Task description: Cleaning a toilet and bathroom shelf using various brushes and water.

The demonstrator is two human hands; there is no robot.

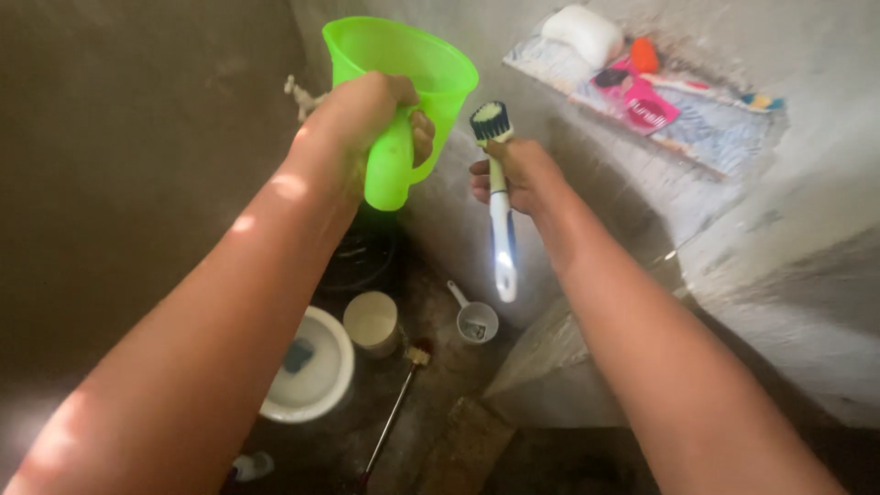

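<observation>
Left hand (367,124) is wrapped tight around the handle of a bright green plastic jug (403,73), held up near a wall tap (298,94), and the right hand (513,174) is closed on a white-and-blue toothbrush (500,206) with the bristles up, right beside the jug's rim. Looks like the rinse-the-brush stage to me, so the jug would need tipping over the bristles. Can't tell if the jug has water in it. Down on the floor, a white bucket (325,385) holds something blue, with a beige cup (371,321) and a small grey scoop (477,321) nearby.
</observation>
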